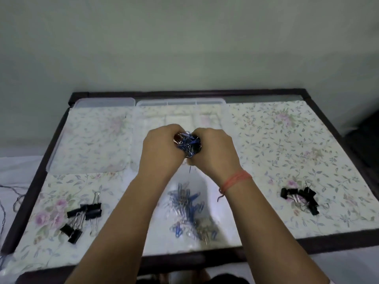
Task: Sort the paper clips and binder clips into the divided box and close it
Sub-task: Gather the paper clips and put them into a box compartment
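My left hand (162, 148) and my right hand (215, 150) are pressed together above the table's middle, both closed around a bunch of blue and silver paper clips (189, 143). More paper clips (188, 210) lie in a loose pile below my wrists. The clear divided box (180, 103) sits open at the back centre, its near part hidden behind my hands. Its clear lid (92, 136) lies flat to the left. Larger black binder clips (82, 216) lie at the front left. A smaller heap of black binder clips (301, 198) lies at the right.
The table has a dark frame (184, 92) and a floral cloth (287, 140). A pale wall rises right behind it. Thin cords (8, 193) trail off the left side. A red band (235, 180) circles my right wrist.
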Demonstrator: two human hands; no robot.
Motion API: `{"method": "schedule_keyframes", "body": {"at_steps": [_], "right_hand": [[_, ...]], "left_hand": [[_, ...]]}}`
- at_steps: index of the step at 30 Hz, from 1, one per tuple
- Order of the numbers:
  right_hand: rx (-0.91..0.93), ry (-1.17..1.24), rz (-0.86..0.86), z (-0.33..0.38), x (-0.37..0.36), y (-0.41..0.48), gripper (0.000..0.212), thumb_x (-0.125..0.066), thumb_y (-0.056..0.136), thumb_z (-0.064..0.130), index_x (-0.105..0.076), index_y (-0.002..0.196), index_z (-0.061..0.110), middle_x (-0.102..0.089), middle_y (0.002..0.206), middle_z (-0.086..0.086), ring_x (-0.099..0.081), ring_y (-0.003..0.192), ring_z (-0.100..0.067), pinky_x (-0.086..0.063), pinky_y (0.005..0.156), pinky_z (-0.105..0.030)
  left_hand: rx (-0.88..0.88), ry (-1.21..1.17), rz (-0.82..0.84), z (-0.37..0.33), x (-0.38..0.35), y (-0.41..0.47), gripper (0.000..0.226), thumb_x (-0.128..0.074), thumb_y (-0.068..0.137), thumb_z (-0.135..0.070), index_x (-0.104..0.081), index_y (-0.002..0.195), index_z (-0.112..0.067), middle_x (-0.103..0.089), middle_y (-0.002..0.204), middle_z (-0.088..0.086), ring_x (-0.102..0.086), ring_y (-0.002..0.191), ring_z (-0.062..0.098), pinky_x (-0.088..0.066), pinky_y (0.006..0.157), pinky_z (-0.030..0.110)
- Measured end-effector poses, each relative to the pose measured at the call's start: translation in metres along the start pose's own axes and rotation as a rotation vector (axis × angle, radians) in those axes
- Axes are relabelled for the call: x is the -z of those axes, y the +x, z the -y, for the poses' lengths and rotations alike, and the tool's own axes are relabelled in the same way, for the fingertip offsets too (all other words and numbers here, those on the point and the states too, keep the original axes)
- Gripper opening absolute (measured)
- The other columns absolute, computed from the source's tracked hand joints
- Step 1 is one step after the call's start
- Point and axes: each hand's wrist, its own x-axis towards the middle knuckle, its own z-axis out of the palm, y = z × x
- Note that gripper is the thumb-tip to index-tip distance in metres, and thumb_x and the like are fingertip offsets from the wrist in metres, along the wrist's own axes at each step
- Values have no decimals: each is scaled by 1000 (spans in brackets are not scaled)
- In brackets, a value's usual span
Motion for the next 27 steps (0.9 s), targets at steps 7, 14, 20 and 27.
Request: {"method": "schedule_keyframes", "body": {"at_steps": [7,14,20,27], "right_hand": [[-71,-49,125,-10,-11,81,29,-77,63,16,-66,89,10,-60,80,-8,-53,73,-23,-35,63,-25],[-112,-11,118,-25,-29,88,29,-61,73,1,-72,100,5,-71,102,-14,-65,94,-30,-53,82,-33],[-152,182,-79,-19,-18,41,25,-58,72,0,-75,85,13,-74,89,-4,-67,85,-21,-52,74,-26],[-174,254,-157,-23,-58,-39,27,-56,78,3,-72,97,13,-70,101,-4,-64,94,-19,-48,83,-27]], "left_hand": [[199,-123,139,12,-9,77,31,-73,55,8,-68,80,-10,-71,86,17,-67,82,36,-57,78,46],[143,79,162,23,-31,82,45,-52,76,10,-66,115,-8,-69,114,11,-63,105,25,-50,91,33],[136,155,3,12,-24,52,29,-53,78,3,-74,87,-15,-73,96,6,-66,89,21,-41,68,23],[204,40,-142,40,-16,-40,16,-60,79,-10,-72,84,-20,-72,83,-4,-64,75,13,-43,64,20]]}}
